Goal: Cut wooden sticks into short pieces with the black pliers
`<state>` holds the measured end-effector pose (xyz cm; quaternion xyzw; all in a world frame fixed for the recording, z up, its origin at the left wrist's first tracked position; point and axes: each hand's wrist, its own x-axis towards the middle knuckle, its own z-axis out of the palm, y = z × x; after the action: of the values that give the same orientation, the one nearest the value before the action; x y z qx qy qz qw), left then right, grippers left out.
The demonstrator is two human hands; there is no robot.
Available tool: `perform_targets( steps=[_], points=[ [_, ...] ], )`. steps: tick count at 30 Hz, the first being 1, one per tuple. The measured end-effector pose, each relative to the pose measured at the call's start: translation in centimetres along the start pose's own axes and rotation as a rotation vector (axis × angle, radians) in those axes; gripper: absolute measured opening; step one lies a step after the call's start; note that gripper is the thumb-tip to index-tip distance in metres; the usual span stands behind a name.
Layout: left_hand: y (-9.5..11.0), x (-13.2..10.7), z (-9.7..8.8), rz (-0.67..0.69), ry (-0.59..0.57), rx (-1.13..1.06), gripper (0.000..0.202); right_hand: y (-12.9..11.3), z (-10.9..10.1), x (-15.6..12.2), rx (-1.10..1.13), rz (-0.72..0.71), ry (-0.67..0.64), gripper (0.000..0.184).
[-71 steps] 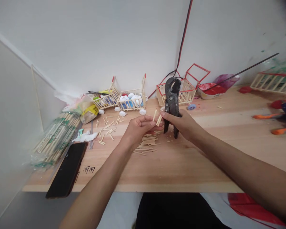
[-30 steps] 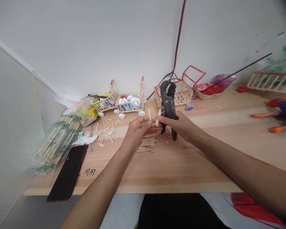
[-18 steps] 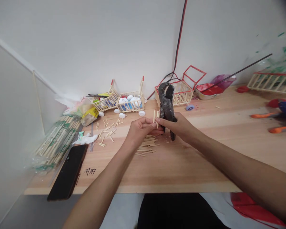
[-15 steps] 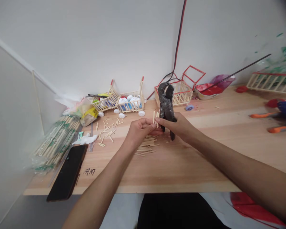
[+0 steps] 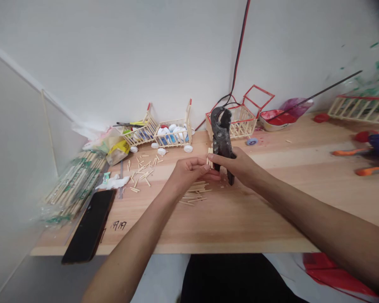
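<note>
My right hand [image 5: 240, 166] is closed around a worn black cutter [image 5: 221, 134] that stands upright with its jaws at the top. Its thumb also presses on a few short wooden sticks [image 5: 210, 158], held upright beside the cutter. My left hand [image 5: 194, 170] pinches the same sticks from the left, its lower fingers reaching under them towards the cutter handles. On the table just below my left hand lies a pile of longer cut sticks [image 5: 194, 194]. Shorter stick pieces [image 5: 142, 170] are scattered farther left.
Small stick-built carts [image 5: 172, 136] stand along the wall, next to a red-trimmed cart [image 5: 243, 122]. A tray of red paint [image 5: 278, 120] is behind on the right, near orange-handled pliers [image 5: 350, 152]. Bagged sticks [image 5: 76, 181] and a black phone [image 5: 90, 227] lie left.
The upright sticks have come together into a tight bundle and sit closer to the cutter. My left fingers have shifted slightly right. The cutter stays in my right hand.
</note>
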<state>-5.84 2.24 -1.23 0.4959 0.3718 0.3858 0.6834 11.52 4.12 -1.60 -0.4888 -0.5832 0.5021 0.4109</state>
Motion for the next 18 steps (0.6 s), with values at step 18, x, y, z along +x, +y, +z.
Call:
perform_targets(
  steps=[18],
  points=[
    [-0.17,-0.02,0.32,0.065,0.044,0.169,0.037,-0.02,-0.12,-0.03,0.057,-0.030,-0.021,0.035]
  ],
)
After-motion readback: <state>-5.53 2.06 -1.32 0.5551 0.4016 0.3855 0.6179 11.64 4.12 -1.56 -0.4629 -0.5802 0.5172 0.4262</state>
